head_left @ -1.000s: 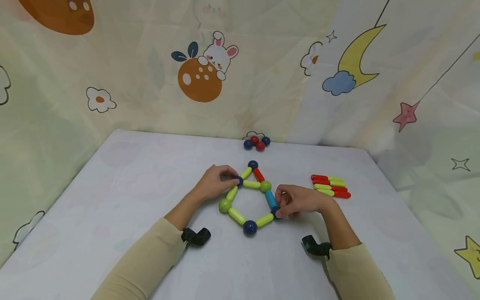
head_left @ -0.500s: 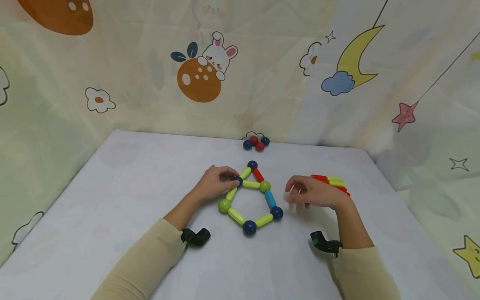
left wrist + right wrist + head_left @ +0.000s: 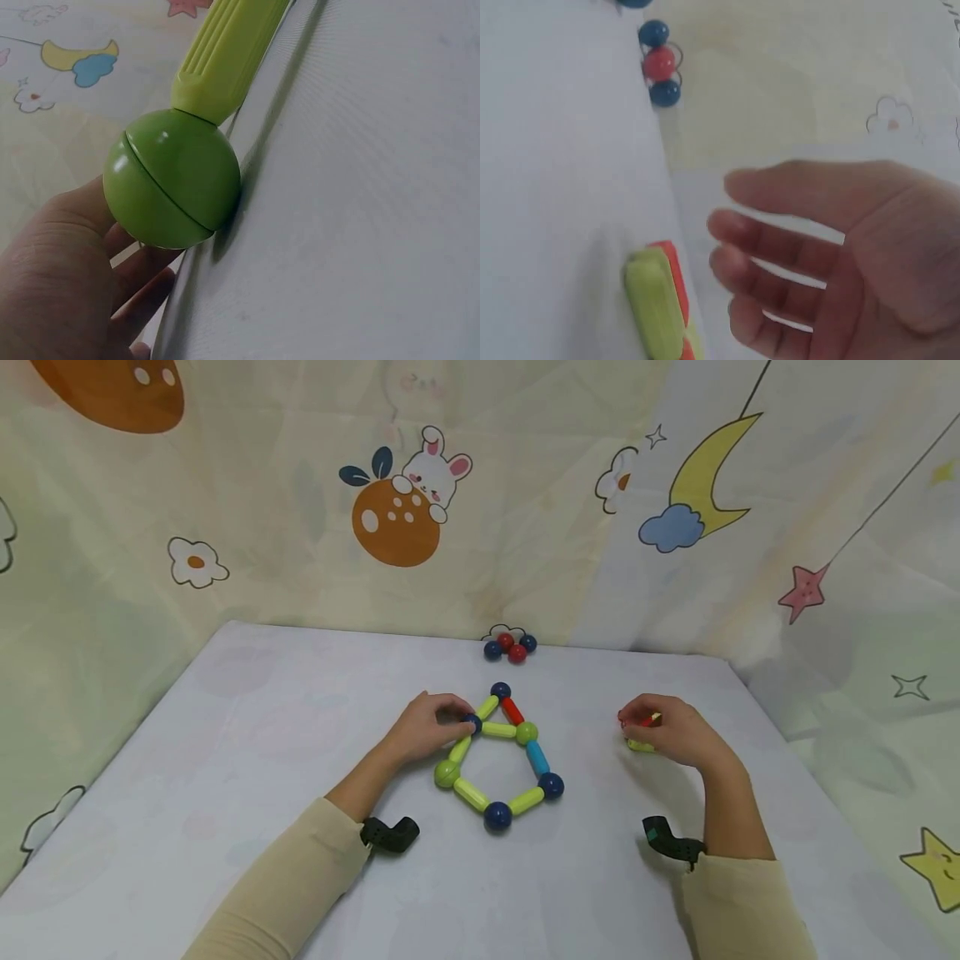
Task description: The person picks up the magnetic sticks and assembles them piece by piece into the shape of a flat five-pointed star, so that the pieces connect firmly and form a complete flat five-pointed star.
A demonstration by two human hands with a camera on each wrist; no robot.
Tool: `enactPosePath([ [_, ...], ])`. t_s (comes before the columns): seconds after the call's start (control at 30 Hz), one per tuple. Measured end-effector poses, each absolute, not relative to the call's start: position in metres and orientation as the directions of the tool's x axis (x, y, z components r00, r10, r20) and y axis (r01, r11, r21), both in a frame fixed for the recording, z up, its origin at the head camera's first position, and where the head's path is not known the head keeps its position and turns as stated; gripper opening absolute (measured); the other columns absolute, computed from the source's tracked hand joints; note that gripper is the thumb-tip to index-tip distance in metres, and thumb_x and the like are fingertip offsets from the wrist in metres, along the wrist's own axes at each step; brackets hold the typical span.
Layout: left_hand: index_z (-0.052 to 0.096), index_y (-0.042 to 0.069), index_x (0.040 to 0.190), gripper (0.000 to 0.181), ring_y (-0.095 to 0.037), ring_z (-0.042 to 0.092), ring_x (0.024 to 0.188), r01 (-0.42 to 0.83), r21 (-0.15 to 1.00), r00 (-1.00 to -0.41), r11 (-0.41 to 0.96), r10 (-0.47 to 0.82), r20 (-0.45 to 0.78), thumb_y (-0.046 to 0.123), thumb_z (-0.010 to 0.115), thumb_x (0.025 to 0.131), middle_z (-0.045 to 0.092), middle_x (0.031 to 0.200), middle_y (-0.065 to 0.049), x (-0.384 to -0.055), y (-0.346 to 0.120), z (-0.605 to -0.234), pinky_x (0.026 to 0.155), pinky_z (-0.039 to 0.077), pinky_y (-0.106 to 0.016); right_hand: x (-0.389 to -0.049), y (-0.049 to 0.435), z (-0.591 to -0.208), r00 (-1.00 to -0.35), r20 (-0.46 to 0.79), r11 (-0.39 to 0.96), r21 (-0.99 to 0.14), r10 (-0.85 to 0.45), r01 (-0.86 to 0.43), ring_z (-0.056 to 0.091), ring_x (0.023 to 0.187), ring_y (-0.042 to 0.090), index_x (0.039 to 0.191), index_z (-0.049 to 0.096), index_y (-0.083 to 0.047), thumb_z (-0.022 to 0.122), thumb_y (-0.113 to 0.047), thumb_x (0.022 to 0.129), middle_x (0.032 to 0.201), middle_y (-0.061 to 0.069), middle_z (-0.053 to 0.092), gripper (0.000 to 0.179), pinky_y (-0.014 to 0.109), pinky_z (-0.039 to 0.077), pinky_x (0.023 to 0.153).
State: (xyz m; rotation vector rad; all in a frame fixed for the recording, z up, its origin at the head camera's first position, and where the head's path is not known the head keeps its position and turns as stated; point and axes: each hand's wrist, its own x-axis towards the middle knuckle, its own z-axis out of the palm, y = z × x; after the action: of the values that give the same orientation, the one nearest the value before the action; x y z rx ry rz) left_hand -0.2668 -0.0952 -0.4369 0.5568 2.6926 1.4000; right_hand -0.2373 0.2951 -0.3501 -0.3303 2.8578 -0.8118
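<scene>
A frame of magnetic rods and balls lies on the table: a pentagon with a triangle at its far side. My left hand (image 3: 429,727) pinches the dark blue ball (image 3: 475,722) at its upper left corner. The green ball (image 3: 447,774) below that fills much of the left wrist view, with a yellow-green rod (image 3: 225,64) attached. My right hand (image 3: 669,728) is over the loose red and yellow-green rods (image 3: 641,746), partly hiding them. In the right wrist view its fingers are loosely bent, apart from the yellow-green rod (image 3: 654,300), with nothing between them.
Loose red and dark blue balls (image 3: 517,653) sit together near the table's (image 3: 315,668) back edge. A printed cloth (image 3: 285,485) hangs behind the table. Each wrist carries a small black camera (image 3: 392,835).
My right hand has let go of the dark blue ball at the pentagon's right corner and moved right and away from me to the loose rods. The left hand stays on its ball.
</scene>
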Motion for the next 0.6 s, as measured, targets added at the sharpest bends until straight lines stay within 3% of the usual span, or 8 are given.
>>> enactPosePath([
  [0.27, 0.074, 0.018, 0.118, 0.027, -0.023, 0.063, 0.118, 0.273, 0.804, -0.936, 0.528, 0.337, 0.096, 0.030, 0.076, 0.094, 0.074, 0.114, 0.000, -0.267, -0.096, -0.438, 0.130, 0.006, -0.053, -0.238, 0.309, -0.359, -0.975, -0.158, 0.913, -0.400, -0.155, -0.080, 0.057, 0.103, 0.038, 0.109, 0.067, -0.001, 0.068, -0.017, 0.096, 0.113, 0.022, 0.065, 0.020, 0.040, 0.054, 0.077],
  [0.6, 0.074, 0.018, 0.117, 0.026, -0.023, 0.064, 0.116, 0.287, 0.804, -0.932, 0.522, 0.347, 0.107, 0.029, 0.075, 0.094, 0.074, 0.112, 0.001, -0.266, -0.097, -0.437, 0.130, 0.005, -0.055, -0.240, 0.317, -0.369, -0.968, -0.233, 0.901, -0.434, -0.095, 0.016, 0.052, 0.112, 0.040, 0.116, 0.071, -0.004, 0.073, -0.018, 0.093, 0.119, 0.021, 0.064, 0.026, 0.046, 0.053, 0.085],
])
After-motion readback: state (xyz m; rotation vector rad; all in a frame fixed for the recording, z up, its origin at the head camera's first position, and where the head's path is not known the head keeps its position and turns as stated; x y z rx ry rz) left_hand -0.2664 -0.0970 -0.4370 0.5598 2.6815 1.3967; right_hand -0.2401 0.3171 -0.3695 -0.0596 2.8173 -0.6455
